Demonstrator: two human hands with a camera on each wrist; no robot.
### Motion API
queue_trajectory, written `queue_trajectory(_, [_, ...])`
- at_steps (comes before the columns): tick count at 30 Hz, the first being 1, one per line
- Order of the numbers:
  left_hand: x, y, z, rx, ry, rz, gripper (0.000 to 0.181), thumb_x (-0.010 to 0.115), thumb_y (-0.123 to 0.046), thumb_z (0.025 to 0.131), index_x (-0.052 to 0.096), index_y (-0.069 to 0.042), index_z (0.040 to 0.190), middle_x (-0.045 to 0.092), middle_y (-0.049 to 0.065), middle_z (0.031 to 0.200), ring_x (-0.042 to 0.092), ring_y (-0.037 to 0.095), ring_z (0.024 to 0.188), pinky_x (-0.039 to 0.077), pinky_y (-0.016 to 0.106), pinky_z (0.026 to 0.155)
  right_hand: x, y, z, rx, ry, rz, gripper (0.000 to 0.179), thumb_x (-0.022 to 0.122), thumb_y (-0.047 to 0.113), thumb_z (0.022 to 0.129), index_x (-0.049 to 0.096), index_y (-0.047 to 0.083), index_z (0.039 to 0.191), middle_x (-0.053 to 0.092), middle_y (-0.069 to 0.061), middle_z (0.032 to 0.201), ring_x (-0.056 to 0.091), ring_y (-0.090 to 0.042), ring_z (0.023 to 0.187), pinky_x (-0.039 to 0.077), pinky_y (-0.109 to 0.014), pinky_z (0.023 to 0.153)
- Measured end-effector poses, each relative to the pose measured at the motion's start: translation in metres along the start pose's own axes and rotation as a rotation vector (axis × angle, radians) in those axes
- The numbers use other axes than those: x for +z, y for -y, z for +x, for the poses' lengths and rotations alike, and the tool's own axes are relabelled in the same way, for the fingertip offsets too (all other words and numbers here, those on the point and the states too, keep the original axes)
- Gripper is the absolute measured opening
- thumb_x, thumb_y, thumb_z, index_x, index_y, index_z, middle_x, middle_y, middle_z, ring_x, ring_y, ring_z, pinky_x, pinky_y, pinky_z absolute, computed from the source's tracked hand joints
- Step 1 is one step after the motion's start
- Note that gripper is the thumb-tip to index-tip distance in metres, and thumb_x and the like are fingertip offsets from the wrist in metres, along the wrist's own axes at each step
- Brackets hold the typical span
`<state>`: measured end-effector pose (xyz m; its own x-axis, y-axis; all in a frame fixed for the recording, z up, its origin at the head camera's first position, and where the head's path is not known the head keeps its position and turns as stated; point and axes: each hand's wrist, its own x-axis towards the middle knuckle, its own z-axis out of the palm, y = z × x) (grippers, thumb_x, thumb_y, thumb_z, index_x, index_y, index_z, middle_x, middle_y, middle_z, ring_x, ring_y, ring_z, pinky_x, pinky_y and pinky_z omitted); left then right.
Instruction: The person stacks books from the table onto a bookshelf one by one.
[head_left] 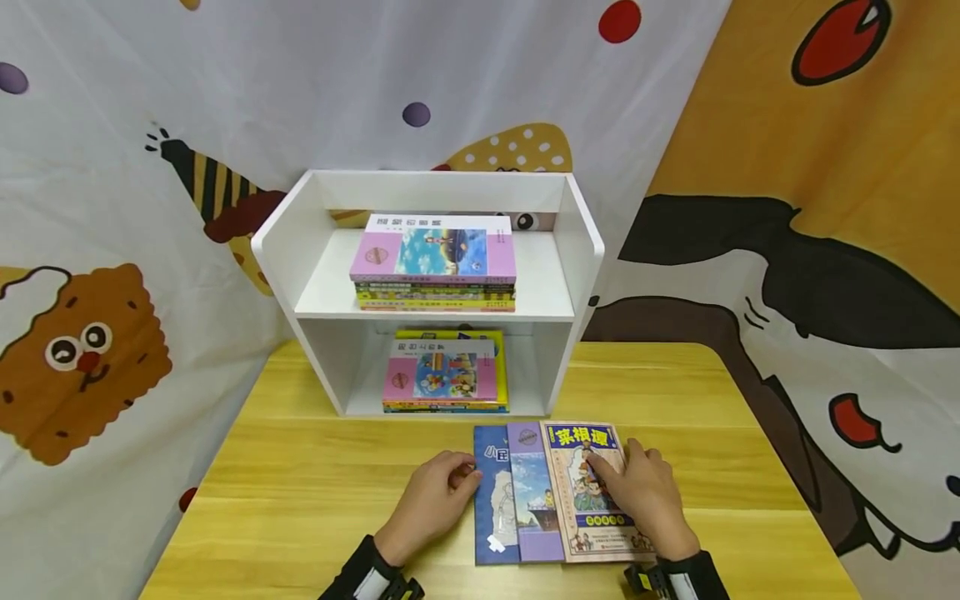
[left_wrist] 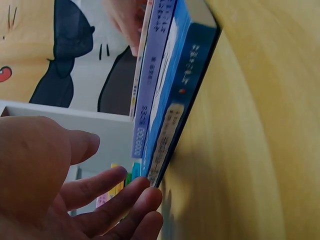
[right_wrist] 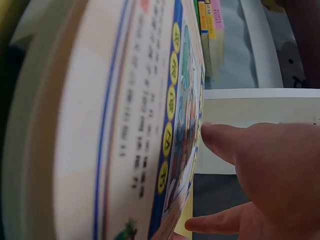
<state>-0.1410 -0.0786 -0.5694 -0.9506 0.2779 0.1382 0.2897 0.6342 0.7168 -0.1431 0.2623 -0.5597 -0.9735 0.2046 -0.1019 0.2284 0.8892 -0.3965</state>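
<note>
Three books overlap in a fan on the table: a blue book [head_left: 492,508] at left, a purple book [head_left: 537,517] in the middle, and a tan comic-style book [head_left: 588,533] on top at right. My left hand [head_left: 435,502] is beside the blue book's spine, its fingers loosely extended; in the left wrist view the fingertips [left_wrist: 145,192] come close to the lower end of that spine, and contact is unclear. On the tan book, my right hand [head_left: 648,493] rests its thumb on the cover, with the other fingers along the right edge, partly hidden.
Behind the books stands a white two-tier shelf [head_left: 577,242]. Stacked books [head_left: 435,254] lie on its upper tier, and another book stack [head_left: 442,375] on the lower one. The wooden table [head_left: 300,467] ends at a printed curtain [head_left: 487,67].
</note>
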Motion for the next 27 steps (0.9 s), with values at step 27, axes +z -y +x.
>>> queue_trajectory(27, [0.001, -0.002, 0.004, 0.022, 0.027, 0.034, 0.026, 0.056, -0.040, 0.092, 0.067, -0.021, 0.106, 0.056, -0.016, 0.086, 0.051, 0.003, 0.073, 0.047, 0.028, 0.066, 0.005, 0.000, 0.009, 0.043, -0.036, 0.185, 0.070, 0.056, 0.059, 0.084, 0.047, -0.002, 0.118, 0.050, -0.019, 0.096, 0.049, -0.026, 0.073, 0.041, -0.035, 0.054])
